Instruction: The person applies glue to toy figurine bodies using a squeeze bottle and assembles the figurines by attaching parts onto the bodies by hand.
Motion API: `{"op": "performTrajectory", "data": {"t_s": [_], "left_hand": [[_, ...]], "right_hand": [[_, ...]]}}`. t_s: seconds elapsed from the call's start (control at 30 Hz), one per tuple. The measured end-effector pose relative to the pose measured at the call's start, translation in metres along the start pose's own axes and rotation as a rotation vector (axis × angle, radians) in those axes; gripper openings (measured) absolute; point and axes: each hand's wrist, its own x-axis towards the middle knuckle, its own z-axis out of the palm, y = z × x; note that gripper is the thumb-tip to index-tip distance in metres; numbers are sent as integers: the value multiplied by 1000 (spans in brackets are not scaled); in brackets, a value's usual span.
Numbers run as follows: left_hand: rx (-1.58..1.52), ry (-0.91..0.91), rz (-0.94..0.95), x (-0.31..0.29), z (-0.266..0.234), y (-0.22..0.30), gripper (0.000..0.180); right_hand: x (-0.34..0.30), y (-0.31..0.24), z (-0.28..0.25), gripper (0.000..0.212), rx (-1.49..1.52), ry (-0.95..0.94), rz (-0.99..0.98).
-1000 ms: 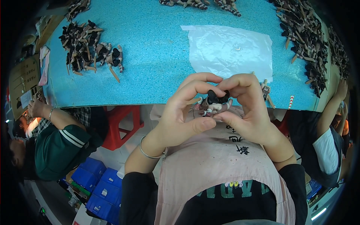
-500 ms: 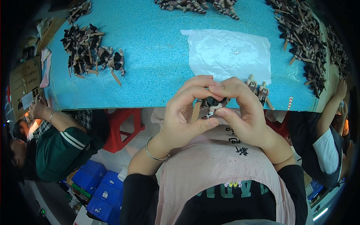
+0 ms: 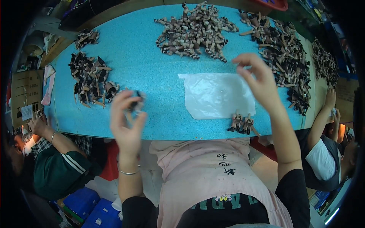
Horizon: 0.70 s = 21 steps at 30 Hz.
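Observation:
My left hand (image 3: pixel 127 123) is over the table's left part, closed around a small figurine (image 3: pixel 137 102) with dark and pale parts, blurred by motion. Just beyond it lies a pile of similar dark and brown figurines (image 3: pixel 89 78). My right hand (image 3: pixel 259 78) is raised over the right part, thumb and fingers apart, with nothing visible in it. It is between a white plastic sheet (image 3: pixel 216 97) and the figurine pile (image 3: pixel 285 57) on the right. Two figurines (image 3: pixel 237 122) lie side by side at the sheet's near edge.
The blue speckled table (image 3: pixel 163 125) also bears a large middle pile of pale-and-brown figurines (image 3: pixel 194 34). A co-worker in a green sleeve (image 3: pixel 70 163) sits at the left; another person's arm (image 3: pixel 325 110) reaches in at the right. Blue bins (image 3: pixel 81 201) stand on the floor.
My hands were together at the table's near edge around a figurine. The left has carried it leftward; the right has let go and moved up and right. The view has tilted toward the table's far side.

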Motion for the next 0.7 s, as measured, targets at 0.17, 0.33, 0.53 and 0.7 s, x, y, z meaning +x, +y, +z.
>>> {"op": "performTrajectory", "data": {"t_s": [0.17,0.33,0.53,0.7], "left_hand": [[384,241,119,53,-55,-36,32],[839,240,162,77,-75,-54,41],[1081,-10,196,75,-73,-40,53],[1003,23,235,57,-56,-20,50]], "right_hand": [[91,45,-27,21,-425,144,18],[143,67,-16,28,-641,96,30],[146,76,-20,37,-647,59,118],[105,75,-39,36,-320,110,31]]}}
